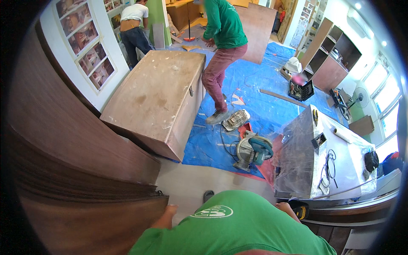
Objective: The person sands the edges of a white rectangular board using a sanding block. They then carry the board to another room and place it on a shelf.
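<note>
My left hand (171,209) hangs low at my side, next to the edge of a dark brown wooden panel (106,219). Its fingers are too small and turned away to make out, and I cannot tell whether it touches the panel. My green shirt hides part of both arms. On the other side, my right hand (284,206) shows only in part beyond the shirt. Close beside it is a black and yellow object (301,210), partly covered by my arm; whether I hold it does not show.
A large wooden box (157,91) stands ahead left. A miter saw (253,151) sits on blue sheeting (204,146). To the right is a plastic-wrapped cabinet (297,148) with pliers (315,117) and cable (328,170). Two people work ahead, one in green (227,25), one in white (134,17).
</note>
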Demonstrator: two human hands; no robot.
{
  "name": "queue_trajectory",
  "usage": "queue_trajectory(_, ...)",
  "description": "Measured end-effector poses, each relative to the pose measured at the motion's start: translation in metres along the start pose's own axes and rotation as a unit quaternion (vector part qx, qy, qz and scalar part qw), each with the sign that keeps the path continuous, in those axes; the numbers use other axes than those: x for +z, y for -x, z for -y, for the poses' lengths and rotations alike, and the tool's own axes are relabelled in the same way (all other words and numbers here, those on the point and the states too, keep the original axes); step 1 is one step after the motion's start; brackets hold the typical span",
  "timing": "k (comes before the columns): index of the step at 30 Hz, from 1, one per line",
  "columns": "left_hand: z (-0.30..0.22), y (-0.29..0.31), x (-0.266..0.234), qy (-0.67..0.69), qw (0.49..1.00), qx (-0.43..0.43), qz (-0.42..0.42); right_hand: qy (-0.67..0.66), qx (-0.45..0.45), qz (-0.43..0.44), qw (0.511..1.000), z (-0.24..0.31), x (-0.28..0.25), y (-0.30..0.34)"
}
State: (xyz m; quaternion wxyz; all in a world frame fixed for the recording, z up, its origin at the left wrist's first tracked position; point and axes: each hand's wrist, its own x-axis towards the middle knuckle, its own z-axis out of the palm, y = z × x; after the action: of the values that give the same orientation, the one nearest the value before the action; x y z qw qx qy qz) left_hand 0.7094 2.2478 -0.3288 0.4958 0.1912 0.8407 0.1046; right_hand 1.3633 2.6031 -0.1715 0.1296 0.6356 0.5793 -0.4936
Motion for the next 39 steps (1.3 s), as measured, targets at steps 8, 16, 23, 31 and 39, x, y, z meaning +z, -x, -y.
queue_trajectory(8, -0.142, 0.012, -0.052, 0.483, 0.873, -0.024, -0.064, 0.221, -0.092, 0.002, 0.971, -0.016, -0.002, -0.053)
queue_trajectory(16, -0.371, 0.139, -0.295, 0.33, 0.664, 0.418, -0.525, 0.485, -0.267, -0.017, 0.833, -0.048, 0.001, -0.078)
queue_trajectory(23, -0.498, 0.254, -0.346, 0.146, 0.545, 0.67, -0.482, 0.586, -0.311, 0.049, 0.746, -0.062, 0.009, -0.058)
queue_trajectory(31, -0.499, 0.28, -0.347, 0.089, 0.493, 0.638, -0.585, 0.148, -0.172, 0.085, 0.97, -0.053, 0.033, -0.031)
queue_trajectory(39, -0.458, 0.237, -0.287, 0.119, 0.57, 0.602, -0.546, 0.364, -0.174, 0.075, 0.912, -0.085, 0.056, -0.035)
